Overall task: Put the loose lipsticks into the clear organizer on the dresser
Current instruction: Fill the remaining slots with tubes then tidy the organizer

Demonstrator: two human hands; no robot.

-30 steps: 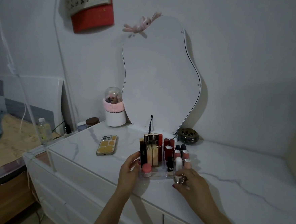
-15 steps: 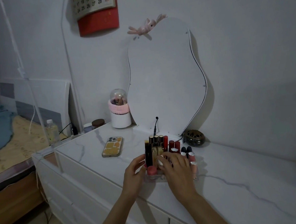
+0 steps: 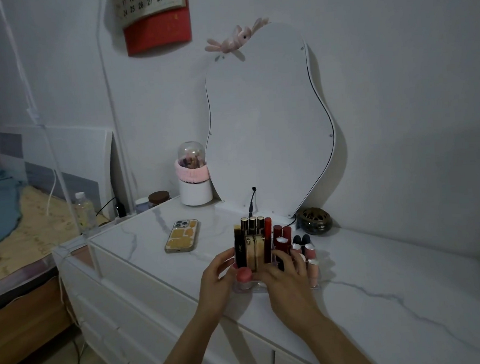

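The clear organizer (image 3: pixel 316 285) stands on the white marble dresser (image 3: pixel 383 299) in front of the mirror. Upright in it are black and gold lipsticks (image 3: pixel 251 238), red ones (image 3: pixel 282 235), pale pink ones (image 3: pixel 310 255) and a small pink pot (image 3: pixel 244 275). My left hand (image 3: pixel 216 280) grips the organizer's left side, thumb at the front. My right hand (image 3: pixel 285 278) lies over the front rows with its fingers spread among the lipstick tops. Whether it pinches one is hidden. I see no loose lipstick on the dresser.
A phone (image 3: pixel 182 236) lies face down to the organizer's left. Behind stand a wavy mirror (image 3: pixel 266 123), a cable plug (image 3: pixel 252 201), a dark metal bowl (image 3: pixel 315 221) and a white domed holder (image 3: pixel 195 182). A bed and a bottle (image 3: pixel 84 209) are at left.
My right hand, which held a lipstick at the dresser's front a second ago, has moved up over the organizer's front rows and stays there. My left hand keeps its hold.
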